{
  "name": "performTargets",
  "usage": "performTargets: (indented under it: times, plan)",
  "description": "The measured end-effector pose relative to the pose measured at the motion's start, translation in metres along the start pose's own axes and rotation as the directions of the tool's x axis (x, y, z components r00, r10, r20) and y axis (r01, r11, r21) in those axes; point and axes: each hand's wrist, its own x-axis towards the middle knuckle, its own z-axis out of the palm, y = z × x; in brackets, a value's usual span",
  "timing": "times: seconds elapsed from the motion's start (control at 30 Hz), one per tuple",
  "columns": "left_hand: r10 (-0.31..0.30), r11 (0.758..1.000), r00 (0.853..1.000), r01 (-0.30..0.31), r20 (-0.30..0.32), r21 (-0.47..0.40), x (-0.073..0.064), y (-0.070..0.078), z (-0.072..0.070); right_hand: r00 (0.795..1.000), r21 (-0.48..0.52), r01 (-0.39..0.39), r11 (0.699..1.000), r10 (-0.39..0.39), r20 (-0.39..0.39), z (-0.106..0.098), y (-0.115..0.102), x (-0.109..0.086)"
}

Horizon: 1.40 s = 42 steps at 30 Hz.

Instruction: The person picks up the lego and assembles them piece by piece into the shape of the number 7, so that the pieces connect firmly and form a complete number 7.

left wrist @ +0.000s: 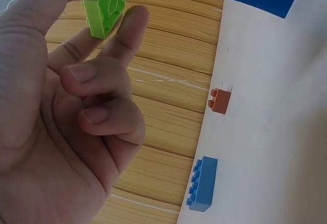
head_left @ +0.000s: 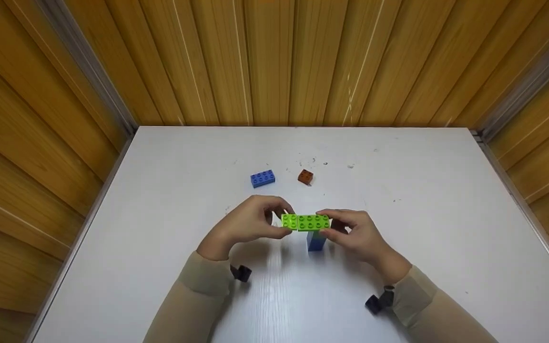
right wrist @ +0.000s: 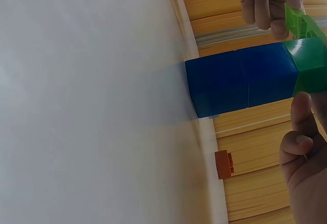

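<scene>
Two lime-green toy building bricks lie end to end between the person's hands, above the white counter (head_left: 160, 200). The left hand (head_left: 246, 221) pinches the two-by-two lime brick (head_left: 289, 222) between thumb and forefinger at its front and back sides; its other fingers bend loosely below and hold nothing. The right hand (head_left: 362, 236) has its thumb and forefinger nearly together on the far end of the two-by-four lime brick (head_left: 310, 222), gripping it front and back. The studs of both face up. The left wrist view shows a hollow underside at the lime end, with a round tube inside the cavity. It cannot be told whether the two lime bricks are locked together.

Under the right part of the two-by-four brick hangs or stands a column: a darker green brick (right wrist: 309, 55) on top, an upper blue brick (right wrist: 271, 73) beneath it, and a lower blue brick (right wrist: 217, 83) at the bottom. Whether the bottom touches the counter is unclear.

Beyond the hands, a loose blue two-by-four brick (head_left: 262, 178) and a reddish-brown two-by-two brick (head_left: 305, 176) rest on the counter, apart from each other, studs up. Wood-look panels (head_left: 269, 62) rise behind.
</scene>
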Motion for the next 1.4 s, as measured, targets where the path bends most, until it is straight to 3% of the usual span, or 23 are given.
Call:
performTargets:
  times: [0.13, 0.4, 0.53, 0.73, 0.83, 1.07, 1.4]
  plan:
    - [-0.008, 0.999, 1.0, 0.008, -0.001, -0.047, 0.001, -0.003, 0.004, 1.0, -0.003, 0.007, 1.0, -0.007, -0.006, 0.001, 0.001, -0.001]
    - [0.072, 0.983, 0.996, -0.079, -0.045, -0.164, 0.002, -0.013, 0.023, 0.999, -0.022, 0.031, 0.999, -0.032, -0.026, 0.004, 0.004, -0.005]
    - [0.069, 0.971, 0.995, -0.082, -0.067, -0.223, 0.0, -0.015, 0.026, 0.999, -0.029, 0.032, 0.999, -0.032, -0.016, 0.004, 0.004, -0.004]
    - [-0.006, 0.93, 0.999, -0.011, -0.046, -0.368, 0.0, -0.014, 0.027, 1.0, -0.039, 0.031, 0.999, -0.031, -0.001, 0.003, 0.003, -0.002]
    - [0.01, 0.91, 0.998, -0.032, -0.057, -0.413, 0.001, -0.016, 0.031, 0.999, -0.037, 0.037, 0.999, -0.038, -0.01, 0.003, 0.003, -0.002]
    - [0.085, 0.903, 0.987, -0.134, -0.136, -0.407, 0.003, -0.022, 0.04, 0.999, -0.035, 0.049, 0.998, -0.049, -0.013, 0.002, 0.004, -0.002]
    - [0.062, 0.907, 0.985, -0.124, -0.163, -0.402, 0.007, -0.02, 0.046, 0.995, -0.05, 0.083, 0.995, -0.085, -0.043, 0.003, 0.005, -0.002]
